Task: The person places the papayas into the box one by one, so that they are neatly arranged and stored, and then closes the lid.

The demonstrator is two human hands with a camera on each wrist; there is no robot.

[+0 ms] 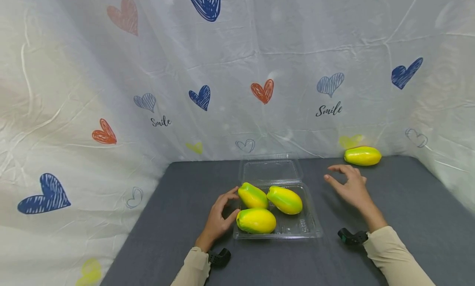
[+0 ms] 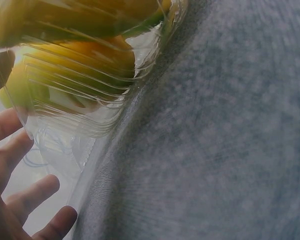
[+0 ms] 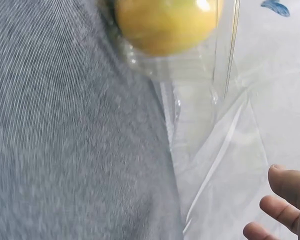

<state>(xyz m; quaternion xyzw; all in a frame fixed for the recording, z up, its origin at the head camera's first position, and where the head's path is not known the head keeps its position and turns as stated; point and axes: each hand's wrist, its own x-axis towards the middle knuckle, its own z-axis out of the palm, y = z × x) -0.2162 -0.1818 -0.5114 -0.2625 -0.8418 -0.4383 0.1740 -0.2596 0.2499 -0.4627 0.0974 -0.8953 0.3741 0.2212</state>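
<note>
Three yellow-green papayas lie in a clear plastic clamshell box (image 1: 297, 232) on the table: one at the back left (image 1: 253, 195), another at the right (image 1: 285, 200), and the front one (image 1: 256, 221). My left hand (image 1: 219, 218) is at the box's left wall, fingers spread and loosely bent, with thumb and fingertips at the rim; the left wrist view shows the fingers (image 2: 12, 155) beside the ribbed wall. Right of the box, my right hand (image 1: 350, 187) hovers with nothing in it, thumb and fingers apart. It is nearest a fourth papaya (image 1: 363, 156) at the back right.
The box's hinged lid (image 1: 271, 170) lies folded back towards the curtain (image 1: 289, 125), which is printed with hearts. A dark grey cloth (image 1: 178, 199) covers the table. Each wrist wears a black band device, the left one (image 1: 219, 258) and the right one (image 1: 352, 237).
</note>
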